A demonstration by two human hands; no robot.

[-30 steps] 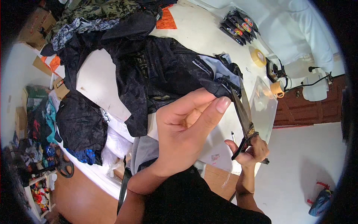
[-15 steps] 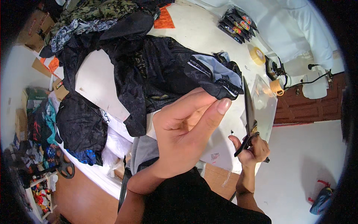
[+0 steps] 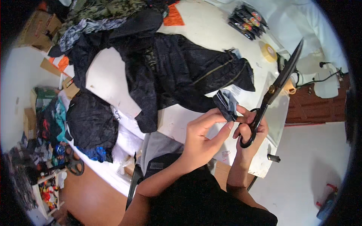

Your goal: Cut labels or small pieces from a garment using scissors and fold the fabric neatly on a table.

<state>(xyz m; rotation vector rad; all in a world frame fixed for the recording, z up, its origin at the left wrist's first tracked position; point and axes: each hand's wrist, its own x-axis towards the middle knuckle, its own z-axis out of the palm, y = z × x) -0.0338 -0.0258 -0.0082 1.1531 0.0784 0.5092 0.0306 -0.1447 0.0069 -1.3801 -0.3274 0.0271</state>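
Note:
My left hand (image 3: 203,139) pinches a dark fabric edge with pale blue-grey lining (image 3: 226,103), at the lower part of a black garment (image 3: 181,64) spread over the white table (image 3: 177,124). My right hand (image 3: 250,135) has the large black scissors (image 3: 279,83) looped on its fingers, their blades together and pointing up to the upper right. Some right fingertips also meet the pinched fabric beside the left hand. The garment's other end, with yellowish seam lines, lies just above both hands.
Camouflage clothes (image 3: 94,15) and orange fabric (image 3: 173,15) lie at the back, black packets (image 3: 247,20), a tape roll (image 3: 269,52) and a corded iron (image 3: 283,64) at the right. Cardboard boxes (image 3: 37,30), piled clothes (image 3: 90,128) and a wooden crate (image 3: 47,192) are at the left.
Both hands have come closer together. The scissors have risen, blades now shut and tilted rightward, off the fabric. The pinched lined edge has moved down, and the garment's upper part lies flatter.

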